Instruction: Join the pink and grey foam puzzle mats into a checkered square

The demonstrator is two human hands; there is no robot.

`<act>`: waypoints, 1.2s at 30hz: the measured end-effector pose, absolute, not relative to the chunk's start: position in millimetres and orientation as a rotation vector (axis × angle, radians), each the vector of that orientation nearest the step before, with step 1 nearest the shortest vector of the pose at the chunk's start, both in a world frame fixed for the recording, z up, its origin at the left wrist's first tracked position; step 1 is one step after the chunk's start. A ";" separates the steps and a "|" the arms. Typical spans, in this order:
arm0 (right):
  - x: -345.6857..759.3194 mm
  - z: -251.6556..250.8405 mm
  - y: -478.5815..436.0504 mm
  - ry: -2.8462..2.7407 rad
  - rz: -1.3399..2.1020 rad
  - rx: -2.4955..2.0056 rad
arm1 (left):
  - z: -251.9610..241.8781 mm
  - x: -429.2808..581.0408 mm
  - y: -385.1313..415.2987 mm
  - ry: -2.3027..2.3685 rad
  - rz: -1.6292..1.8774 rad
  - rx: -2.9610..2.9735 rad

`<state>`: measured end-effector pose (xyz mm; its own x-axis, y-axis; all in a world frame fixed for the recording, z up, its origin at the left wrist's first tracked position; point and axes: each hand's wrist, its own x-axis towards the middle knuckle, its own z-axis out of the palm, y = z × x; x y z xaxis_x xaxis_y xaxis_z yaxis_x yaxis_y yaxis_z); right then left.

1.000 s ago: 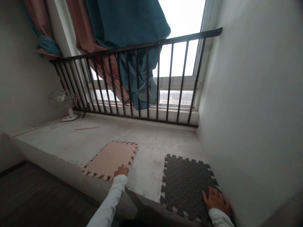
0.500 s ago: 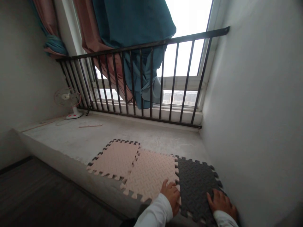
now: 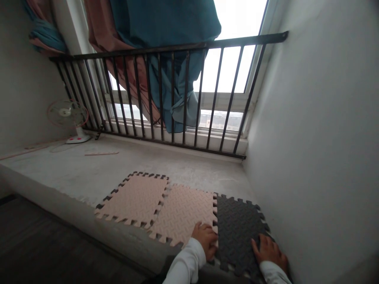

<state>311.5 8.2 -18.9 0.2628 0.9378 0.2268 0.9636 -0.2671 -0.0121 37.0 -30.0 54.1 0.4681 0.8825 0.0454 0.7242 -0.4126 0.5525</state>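
In the head view, the middle beige tile now lies on the ledge between the left beige tile and the dark tile; a second ago we saw bare ledge there; so the three now form a row, though we cannot tell whether their toothed edges interlock or overlap; our left hand bends over the middle beige tile's near right corner, its grip unclear; our right hand rests spread on the dark tile's right side.

Three jigsaw mats — flat, adjacent
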 end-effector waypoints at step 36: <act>301.2 -3.6 4.3 -1.802 -0.175 -2.459 | 57.3 12.3 -32.0 1.525 0.171 2.168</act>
<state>301.2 4.3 -3.6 0.2982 0.9436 0.1439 0.9537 -0.3009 -0.0030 12.3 -32.0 57.3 0.3710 0.9132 -0.1688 0.8531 -0.2634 0.4504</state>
